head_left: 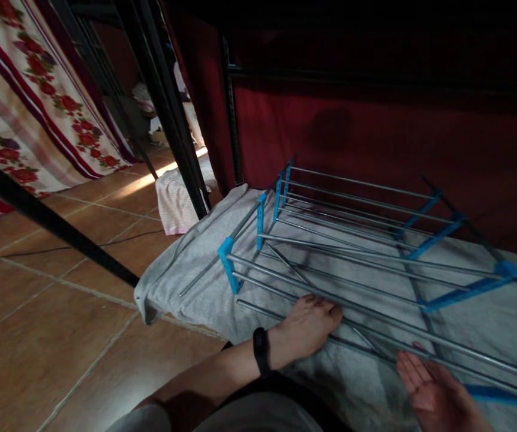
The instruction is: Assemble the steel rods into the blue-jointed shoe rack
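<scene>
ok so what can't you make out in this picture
All in the head view:
- left hand: whether its fingers close round the rod beneath it; the hand itself hides this
- right hand: its wrist, cut off by the bottom edge
- nearest blue bracket: one end, cut off by the right edge
- black wristband: any display, too dark and small

Blue-jointed metal rack (375,254) on grey cloth (209,303).
</scene>
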Available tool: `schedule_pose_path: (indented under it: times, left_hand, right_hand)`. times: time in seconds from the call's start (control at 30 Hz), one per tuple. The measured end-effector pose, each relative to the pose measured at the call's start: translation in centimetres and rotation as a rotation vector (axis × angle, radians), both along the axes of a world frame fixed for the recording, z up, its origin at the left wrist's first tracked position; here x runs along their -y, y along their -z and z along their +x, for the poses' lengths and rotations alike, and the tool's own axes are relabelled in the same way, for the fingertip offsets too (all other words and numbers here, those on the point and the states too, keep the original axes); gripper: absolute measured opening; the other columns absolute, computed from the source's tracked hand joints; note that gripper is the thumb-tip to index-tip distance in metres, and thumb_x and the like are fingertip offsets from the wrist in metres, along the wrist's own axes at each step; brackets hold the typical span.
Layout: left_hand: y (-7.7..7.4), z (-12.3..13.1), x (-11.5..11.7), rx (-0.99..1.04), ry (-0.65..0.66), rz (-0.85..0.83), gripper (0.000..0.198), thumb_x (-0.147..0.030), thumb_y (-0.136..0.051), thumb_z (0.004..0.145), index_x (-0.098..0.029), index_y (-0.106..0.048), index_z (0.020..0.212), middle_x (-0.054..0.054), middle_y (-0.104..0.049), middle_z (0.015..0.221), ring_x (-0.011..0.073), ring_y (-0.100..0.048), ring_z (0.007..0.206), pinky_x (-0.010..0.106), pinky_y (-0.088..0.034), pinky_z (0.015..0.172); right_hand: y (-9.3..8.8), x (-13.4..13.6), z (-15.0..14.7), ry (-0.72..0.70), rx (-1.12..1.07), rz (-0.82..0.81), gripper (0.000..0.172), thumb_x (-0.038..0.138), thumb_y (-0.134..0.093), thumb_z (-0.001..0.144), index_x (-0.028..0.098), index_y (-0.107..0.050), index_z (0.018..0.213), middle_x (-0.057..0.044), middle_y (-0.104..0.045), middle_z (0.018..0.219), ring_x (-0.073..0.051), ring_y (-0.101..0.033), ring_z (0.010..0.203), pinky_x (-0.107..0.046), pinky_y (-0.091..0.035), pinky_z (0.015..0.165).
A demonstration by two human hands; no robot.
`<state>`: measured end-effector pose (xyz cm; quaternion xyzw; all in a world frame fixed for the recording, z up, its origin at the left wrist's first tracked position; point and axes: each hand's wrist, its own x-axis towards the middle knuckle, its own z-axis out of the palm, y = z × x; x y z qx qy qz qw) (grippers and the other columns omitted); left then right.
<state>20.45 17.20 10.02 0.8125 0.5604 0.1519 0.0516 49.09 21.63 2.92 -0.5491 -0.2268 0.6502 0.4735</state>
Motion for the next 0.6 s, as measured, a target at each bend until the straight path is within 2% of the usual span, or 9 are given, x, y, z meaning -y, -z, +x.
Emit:
schedule_pose_path:
  times: [0.1, 0.2, 0.33, 0.4, 0.5, 0.6]
  left_hand:
    - [-0.1, -0.1, 0.1, 0.003, -0.033, -0.015, 0.018, -0.011, -0.048, 0.093, -0.019, -0.06, 0.103, 0.006, -0.069, 0.099, 0.021, -0.065, 0.095, 0.034, -0.049, 0.086]
    - [-0.7, -0.4, 0.9, 0.024, -0.066, -0.035, 0.026, -0.012, -0.046, 0.093, -0.021, -0.062, 0.111, 0.006, -0.069, 0.104, 0.0225, -0.064, 0.1, 0.036, -0.049, 0.093]
    - [-1.1, -2.0, 3.6, 0.131, -0.195, -0.016, 0.045, -0.012, -0.038, 0.096, -0.03, -0.057, 0.133, 0.004, -0.064, 0.131, 0.0217, -0.056, 0.124, 0.038, -0.04, 0.112]
    - [-0.5, -3.6, 5.5, 0.211, -0.256, -0.005, 0.047, -0.014, -0.035, 0.098, -0.036, -0.059, 0.131, -0.001, -0.063, 0.134, 0.0204, -0.057, 0.124, 0.037, -0.043, 0.111]
    - [1.1, -6.8, 8.0, 0.323, -0.462, 0.2, 0.033, -0.022, -0.042, 0.098, -0.034, -0.069, 0.114, 0.001, -0.072, 0.11, 0.0213, -0.067, 0.101, 0.04, -0.054, 0.093]
    - [2.8, -10.8, 9.6, 0.456, -0.675, 0.598, 0.015, -0.032, -0.058, 0.091, -0.025, -0.07, 0.097, 0.003, -0.071, 0.095, 0.0242, -0.066, 0.091, 0.043, -0.055, 0.087]
  right_hand:
    - [-0.5, -0.6, -1.5, -0.006, -0.049, 0.021, 0.033, 0.045, -0.076, 0.071, 0.03, -0.075, 0.101, -0.007, -0.071, 0.12, -0.023, -0.069, 0.11, -0.029, -0.062, 0.087]
    - [0.0, -0.8, -1.8, 0.027, -0.045, 0.068, 0.027, 0.037, -0.081, 0.07, 0.029, -0.077, 0.096, -0.003, -0.074, 0.105, -0.018, -0.073, 0.091, -0.024, -0.062, 0.084]
    - [0.2, -0.6, -1.9, 0.018, -0.027, 0.118, 0.027, 0.037, -0.083, 0.069, 0.029, -0.077, 0.094, -0.002, -0.074, 0.102, -0.018, -0.073, 0.088, -0.025, -0.062, 0.086]
    - [-0.3, -0.3, -2.5, 0.043, -0.032, 0.129, 0.023, 0.037, -0.083, 0.069, 0.03, -0.078, 0.091, -0.001, -0.074, 0.102, -0.018, -0.073, 0.088, -0.024, -0.062, 0.085]
    - [-1.8, 0.1, -3.6, 0.103, -0.071, 0.118, 0.02, 0.035, -0.084, 0.065, 0.027, -0.078, 0.082, 0.0, -0.074, 0.096, -0.017, -0.073, 0.083, -0.022, -0.063, 0.081]
    - [-3.0, 0.3, -4.5, 0.094, -0.147, 0.163, 0.022, 0.03, -0.086, 0.062, 0.022, -0.077, 0.081, 0.0, -0.074, 0.089, -0.016, -0.072, 0.078, -0.025, -0.063, 0.081]
